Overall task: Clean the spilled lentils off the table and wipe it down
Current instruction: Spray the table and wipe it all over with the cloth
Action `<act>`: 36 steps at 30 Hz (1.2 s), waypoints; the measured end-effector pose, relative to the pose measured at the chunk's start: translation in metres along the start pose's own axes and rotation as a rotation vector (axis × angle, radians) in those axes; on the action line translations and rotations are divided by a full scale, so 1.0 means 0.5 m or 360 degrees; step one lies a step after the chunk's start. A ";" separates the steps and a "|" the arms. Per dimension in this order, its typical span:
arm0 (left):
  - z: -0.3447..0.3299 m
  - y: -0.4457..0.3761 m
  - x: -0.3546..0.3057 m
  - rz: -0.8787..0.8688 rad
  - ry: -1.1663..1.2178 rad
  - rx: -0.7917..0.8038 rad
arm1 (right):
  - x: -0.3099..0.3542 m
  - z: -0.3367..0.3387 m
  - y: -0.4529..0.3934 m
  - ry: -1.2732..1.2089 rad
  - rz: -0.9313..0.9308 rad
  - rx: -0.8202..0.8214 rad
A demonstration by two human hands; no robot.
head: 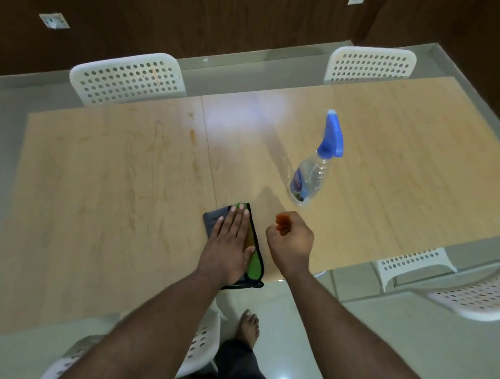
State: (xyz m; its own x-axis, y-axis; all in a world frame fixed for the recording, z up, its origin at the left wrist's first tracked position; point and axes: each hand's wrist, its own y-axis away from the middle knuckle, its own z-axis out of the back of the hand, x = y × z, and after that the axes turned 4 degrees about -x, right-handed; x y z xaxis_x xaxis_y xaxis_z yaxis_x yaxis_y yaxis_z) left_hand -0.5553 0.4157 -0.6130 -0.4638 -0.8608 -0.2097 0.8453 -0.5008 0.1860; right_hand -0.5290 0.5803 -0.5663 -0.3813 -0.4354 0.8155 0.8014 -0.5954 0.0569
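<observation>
Green cloth (254,257) under flat left hand (230,238) — possibly folded.

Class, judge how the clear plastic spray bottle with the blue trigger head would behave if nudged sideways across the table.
The clear plastic spray bottle with the blue trigger head looks nearly empty, so it is probably light. It stands tall on a narrow base, so a high push would likely tip it. The glossy wooden table suggests a low push would slide it.

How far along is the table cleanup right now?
Done: no loose lentils show on the table. In hand: the left hand presses flat on the green cloth at the near edge; the right hand is curled beside it. Left: orange smears remain; the spray bottle stands upright nearby.
</observation>
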 end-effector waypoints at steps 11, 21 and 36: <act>-0.028 0.078 0.024 0.0435 0.0058 -0.0212 | -0.028 -0.159 -0.047 0.0641 0.1028 0.0632; -0.010 -0.150 0.146 0.0222 -0.0138 -0.0367 | -0.069 -0.192 -0.087 0.0791 0.1117 0.0513; -0.043 -0.009 0.048 0.0372 -0.0117 -0.0279 | -0.049 -0.173 -0.078 0.0905 0.0997 0.0681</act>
State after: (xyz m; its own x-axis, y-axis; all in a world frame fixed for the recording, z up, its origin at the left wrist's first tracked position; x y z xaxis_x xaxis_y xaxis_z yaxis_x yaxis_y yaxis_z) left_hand -0.5645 0.3991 -0.6395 -0.2640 -0.9583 -0.1098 0.9613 -0.2707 0.0511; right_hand -0.5911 0.5557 -0.6384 0.0988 -0.9226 0.3730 0.9942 0.1073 0.0021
